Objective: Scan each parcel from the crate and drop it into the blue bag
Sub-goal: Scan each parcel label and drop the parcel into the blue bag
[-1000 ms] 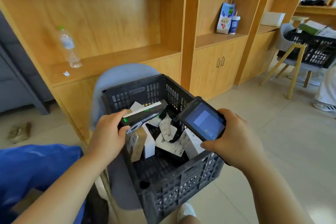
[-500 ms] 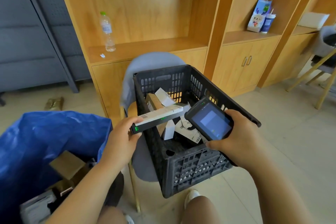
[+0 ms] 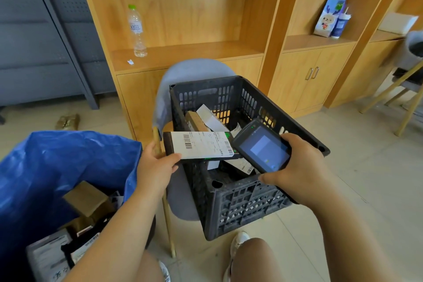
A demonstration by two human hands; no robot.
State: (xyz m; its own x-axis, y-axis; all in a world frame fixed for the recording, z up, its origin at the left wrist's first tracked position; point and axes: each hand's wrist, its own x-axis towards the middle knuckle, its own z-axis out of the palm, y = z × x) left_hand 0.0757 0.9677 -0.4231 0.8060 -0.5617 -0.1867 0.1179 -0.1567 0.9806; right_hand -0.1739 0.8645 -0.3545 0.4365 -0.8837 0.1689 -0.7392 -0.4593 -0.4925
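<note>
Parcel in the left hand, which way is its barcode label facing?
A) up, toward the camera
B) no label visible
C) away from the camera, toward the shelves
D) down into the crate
A: the left hand holds the parcel flat over the crate, white barcode side up and readable from the head camera, next to the scanner gripped in the right hand.
</note>
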